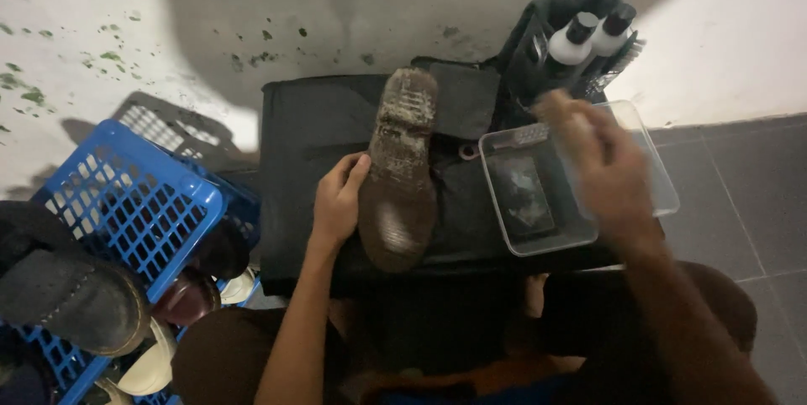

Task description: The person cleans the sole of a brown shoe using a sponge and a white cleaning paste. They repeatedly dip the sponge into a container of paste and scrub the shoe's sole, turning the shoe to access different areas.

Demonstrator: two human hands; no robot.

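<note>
A brown shoe (401,171) lies sole up on a black cloth-covered surface (311,132), its dirty sole facing me. My left hand (338,199) rests against the shoe's left edge, fingers curled on its side. My right hand (595,161) hovers, blurred by motion, over a clear plastic container (538,241) to the right of the shoe. Whether the right hand holds anything is not clear. A small brush (525,134) lies on the container's far rim.
Two white bottles with black caps (588,35) stand in a dark caddy at the back right. A blue plastic basket (134,203) with several shoes sits at the left; a dark grey shoe (71,296) rests on its edge. Grey floor tiles lie to the right.
</note>
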